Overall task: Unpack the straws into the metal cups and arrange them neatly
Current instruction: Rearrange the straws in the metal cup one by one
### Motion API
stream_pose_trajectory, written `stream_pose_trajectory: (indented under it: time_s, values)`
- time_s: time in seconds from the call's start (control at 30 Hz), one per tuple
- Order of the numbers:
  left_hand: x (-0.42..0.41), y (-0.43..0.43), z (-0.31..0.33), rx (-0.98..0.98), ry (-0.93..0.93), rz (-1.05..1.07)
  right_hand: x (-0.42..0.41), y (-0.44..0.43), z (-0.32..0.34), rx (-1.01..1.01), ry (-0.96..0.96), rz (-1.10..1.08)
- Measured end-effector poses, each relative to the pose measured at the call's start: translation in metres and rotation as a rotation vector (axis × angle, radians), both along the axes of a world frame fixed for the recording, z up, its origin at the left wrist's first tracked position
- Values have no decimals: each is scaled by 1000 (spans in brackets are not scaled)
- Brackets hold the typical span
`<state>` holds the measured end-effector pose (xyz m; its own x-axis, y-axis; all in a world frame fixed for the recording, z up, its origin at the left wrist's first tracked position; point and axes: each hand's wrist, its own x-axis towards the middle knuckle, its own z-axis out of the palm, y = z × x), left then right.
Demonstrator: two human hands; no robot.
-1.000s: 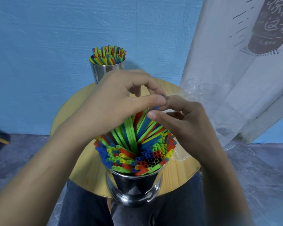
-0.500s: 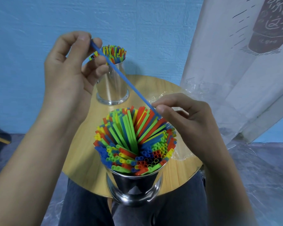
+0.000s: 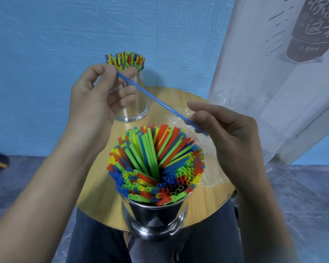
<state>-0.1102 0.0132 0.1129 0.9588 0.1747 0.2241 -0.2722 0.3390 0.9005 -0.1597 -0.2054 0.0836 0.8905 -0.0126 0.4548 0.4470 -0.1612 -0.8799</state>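
Note:
A single blue straw (image 3: 156,100) stretches diagonally between my hands, above the table. My left hand (image 3: 95,99) pinches its upper end and my right hand (image 3: 224,128) pinches its lower end. Below them, at the table's near edge, stands a metal cup (image 3: 156,221) packed with fanned-out red, green, yellow and blue straws (image 3: 154,164). A second metal cup (image 3: 137,103) full of upright straws (image 3: 125,59) stands at the table's far side, partly hidden by my left hand.
The round wooden table (image 3: 103,188) carries both cups and a crumpled clear plastic wrapper (image 3: 211,168) on its right side. A white printed banner (image 3: 273,73) hangs at the right. A blue wall is behind, and my knees are under the near edge.
A second ago both hands were together over the near cup. The blue straw has been lifted clear of the bundle, and my left hand has since lowered its upper end.

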Motion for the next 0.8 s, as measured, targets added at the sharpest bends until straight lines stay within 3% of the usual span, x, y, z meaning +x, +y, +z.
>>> stream_pose_trajectory:
  time_s: [0.1, 0.27, 0.37, 0.47, 0.6, 0.8]
  values:
    - [-1, -4, -3, 40, 29, -25, -2, -2, 2, 93, -50, 19]
    - [0, -5, -3, -64, 74, -71, 2, -4, -2, -12, -15, -28]
    - [1, -3, -5, -11, 83, -102, 0, -4, -2, 170, -14, 68]
    - [1, 0, -8, 184, 120, -176, -1, -6, 0, 370, -41, 81]
    - [-1, 5, -10, 571, 126, -305, 2, -11, 7, 483, -135, -131]
    - [-15, 5, 0, 874, 99, -610, 0, -12, 10, 375, -141, -304]
